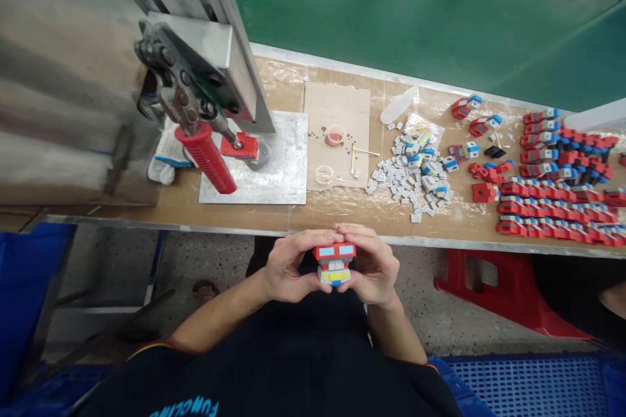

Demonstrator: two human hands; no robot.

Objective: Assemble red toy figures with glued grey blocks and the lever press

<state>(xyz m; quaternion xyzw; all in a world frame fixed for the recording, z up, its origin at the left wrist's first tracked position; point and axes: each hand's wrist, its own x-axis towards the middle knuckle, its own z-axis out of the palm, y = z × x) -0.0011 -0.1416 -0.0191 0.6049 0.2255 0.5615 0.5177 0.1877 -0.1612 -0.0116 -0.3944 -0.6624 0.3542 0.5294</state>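
Both my hands hold a small red, blue and grey toy block piece (335, 263) just below the bench's front edge, over my lap. My left hand (288, 267) grips its left side and my right hand (372, 267) its right side, fingers curled over the top. The piece shows two light-blue windows on a red top and a grey base with a yellow strip.
On the wooden bench (342, 208) a hand press with a red handle (208, 158) stands on a metal plate at left. A cardboard sheet (337, 111) carries two small glue cups. A heap of small grey parts (411, 176) and rows of red assembled pieces (552, 208) lie right. A red stool (489, 287) stands below.
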